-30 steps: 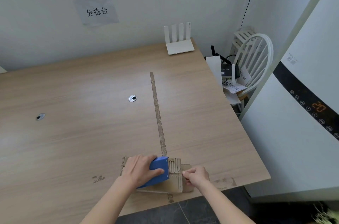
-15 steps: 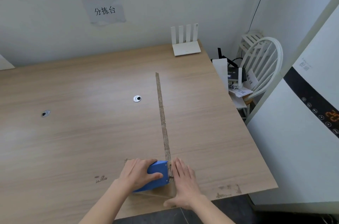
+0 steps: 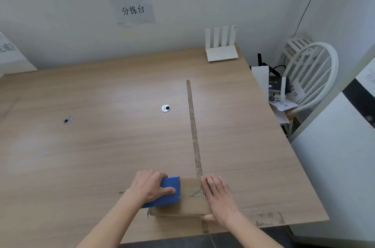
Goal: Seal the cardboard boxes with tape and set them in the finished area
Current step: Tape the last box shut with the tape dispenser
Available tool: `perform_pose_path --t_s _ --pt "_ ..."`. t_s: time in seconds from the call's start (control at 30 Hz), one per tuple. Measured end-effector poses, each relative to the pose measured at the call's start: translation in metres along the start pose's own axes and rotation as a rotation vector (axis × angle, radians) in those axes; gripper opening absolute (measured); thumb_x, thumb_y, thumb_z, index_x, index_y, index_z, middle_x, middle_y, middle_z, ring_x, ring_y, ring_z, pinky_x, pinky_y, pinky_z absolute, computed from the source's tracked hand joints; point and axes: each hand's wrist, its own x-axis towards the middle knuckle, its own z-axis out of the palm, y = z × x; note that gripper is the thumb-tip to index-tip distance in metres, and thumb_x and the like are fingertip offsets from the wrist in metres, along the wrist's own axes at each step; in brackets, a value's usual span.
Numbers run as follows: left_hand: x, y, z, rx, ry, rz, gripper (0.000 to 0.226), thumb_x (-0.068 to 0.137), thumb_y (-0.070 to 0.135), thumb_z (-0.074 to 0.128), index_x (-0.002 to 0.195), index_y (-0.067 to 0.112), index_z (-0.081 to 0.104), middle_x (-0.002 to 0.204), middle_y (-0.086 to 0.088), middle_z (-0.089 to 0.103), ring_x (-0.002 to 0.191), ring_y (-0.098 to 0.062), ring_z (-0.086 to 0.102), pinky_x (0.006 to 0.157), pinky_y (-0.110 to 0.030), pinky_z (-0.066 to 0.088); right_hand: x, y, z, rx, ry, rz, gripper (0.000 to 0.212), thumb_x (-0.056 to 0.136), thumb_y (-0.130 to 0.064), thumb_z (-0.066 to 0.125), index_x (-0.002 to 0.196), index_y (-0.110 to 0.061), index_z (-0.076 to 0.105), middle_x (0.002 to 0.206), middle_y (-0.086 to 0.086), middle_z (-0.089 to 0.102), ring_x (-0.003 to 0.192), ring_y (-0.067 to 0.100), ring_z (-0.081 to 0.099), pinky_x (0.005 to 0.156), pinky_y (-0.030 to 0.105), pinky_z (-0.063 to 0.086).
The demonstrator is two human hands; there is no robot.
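I see the cardboard box point(image 3: 182, 199) lying flat at the near edge of the table point(image 3: 101, 146), its long axis running left to right. My left hand point(image 3: 149, 186) grips the blue tape dispenser point(image 3: 169, 191) on the box's left end; my right hand point(image 3: 218, 197) presses flat, fingers straight, on its right end. A brown tape strip point(image 3: 193, 126) runs away behind the box, and the router point(image 3: 222, 49) sits far back, so nothing blocks the pull.

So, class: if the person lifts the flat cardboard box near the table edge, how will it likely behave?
Probably light: the box is thin, flattened cardboard. Likely bendy rather than rigid, since it lies low under the flat right hand. It may slide on the smooth table if pushed.
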Motion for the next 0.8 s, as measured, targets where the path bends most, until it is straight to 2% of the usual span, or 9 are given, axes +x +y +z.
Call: perform_pose_path --t_s 0.13,0.27,0.4,0.57,0.8 --pt "-0.012 -0.053 0.000 -0.008 -0.035 -0.074 0.056 0.075 0.078 0.045 0.101 0.032 0.063 0.088 0.007 0.067 0.082 -0.018 0.063 0.065 -0.032 0.042 0.002 0.007 -0.002 -0.023 -0.014 -0.014 0.163 0.033 -0.086 0.078 0.157 -0.001 0.015 0.140 0.019 0.047 0.133 0.038 0.041 0.114 0.051 0.018" --pt "-0.024 -0.077 0.006 -0.080 -0.074 -0.088 0.056 0.076 0.080 0.045 0.111 0.040 0.064 0.093 0.012 0.067 0.084 -0.014 0.062 0.068 -0.031 0.044 0.006 0.011 -0.008 -0.083 -0.032 -0.038 0.158 0.031 -0.085 0.080 0.153 0.000 0.027 0.139 0.018 0.048 0.134 0.037 0.040 0.117 0.048 0.012" --pt "-0.026 -0.083 0.011 -0.147 -0.116 -0.090 0.056 0.077 0.080 0.048 0.118 0.045 0.063 0.094 0.015 0.065 0.086 -0.014 0.059 0.073 -0.031 0.046 0.005 0.009 -0.017 -0.148 -0.031 -0.067 0.151 0.032 -0.088 0.077 0.148 0.000 0.037 0.138 0.017 0.048 0.133 0.036 0.040 0.116 0.048 0.014" --pt "-0.019 -0.094 0.017 -0.184 -0.163 -0.068 0.060 0.070 0.084 0.046 0.110 0.044 0.065 0.093 0.014 0.069 0.087 -0.015 0.063 0.074 -0.032 0.047 0.006 0.009 -0.021 -0.165 -0.081 -0.052 0.153 0.030 -0.085 0.080 0.150 -0.002 0.034 0.138 0.018 0.051 0.134 0.036 0.039 0.118 0.047 0.012" --pt "-0.019 -0.128 0.022 -0.075 -0.193 -0.056 0.062 0.068 0.081 0.044 0.102 0.035 0.067 0.089 0.010 0.070 0.083 -0.016 0.065 0.070 -0.032 0.048 0.003 0.013 -0.030 -0.197 -0.113 -0.049 0.155 0.031 -0.085 0.079 0.152 -0.001 0.031 0.140 0.019 0.049 0.136 0.036 0.038 0.119 0.046 0.011"
